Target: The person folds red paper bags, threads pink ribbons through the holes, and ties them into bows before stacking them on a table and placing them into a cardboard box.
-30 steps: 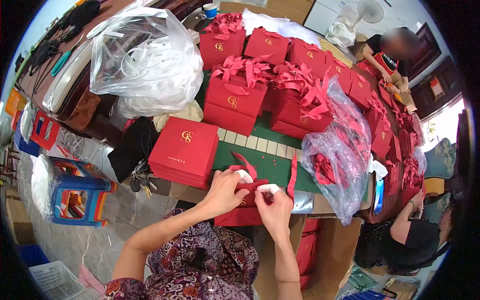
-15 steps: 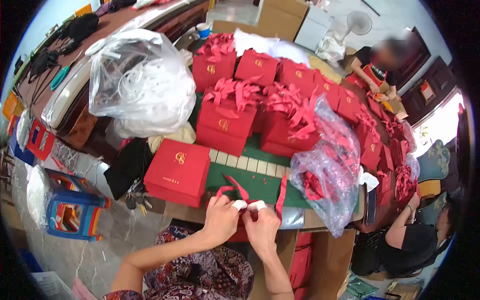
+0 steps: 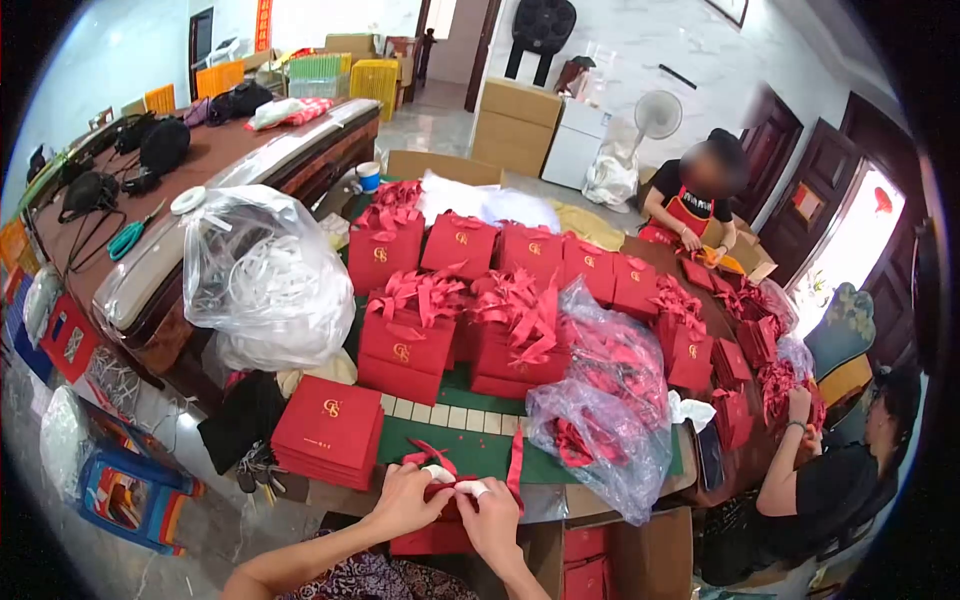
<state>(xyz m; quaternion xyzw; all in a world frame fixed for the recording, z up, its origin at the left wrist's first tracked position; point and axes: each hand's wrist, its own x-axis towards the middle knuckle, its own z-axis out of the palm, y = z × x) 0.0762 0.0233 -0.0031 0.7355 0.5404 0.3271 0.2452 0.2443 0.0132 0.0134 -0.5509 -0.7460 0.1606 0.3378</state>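
Observation:
My left hand (image 3: 405, 503) and my right hand (image 3: 491, 517) meet at the table's near edge, fingers pinched together on the top edge of a red gift bag (image 3: 432, 541). White wraps cover some fingertips on both hands. A red ribbon (image 3: 433, 455) rises in a loop beyond my left fingers, and another ribbon length (image 3: 515, 462) stands up past my right hand. My fingers hide where the ribbon meets the bag. Left of my hands lies a stack of flat red bags (image 3: 325, 432) with gold print.
Ribboned red bags (image 3: 403, 350) stand in rows beyond the green mat (image 3: 400, 444). A clear plastic bag of ribbons (image 3: 610, 400) lies right; a bag of white cord (image 3: 270, 290) sits left. An open carton (image 3: 665, 560) is below. Two co-workers (image 3: 700, 195) are at the right.
The view has tipped up, showing more of the room. My hands remain together on the bag, which now shows more below them. The seated co-worker's hand has moved among the ribbons.

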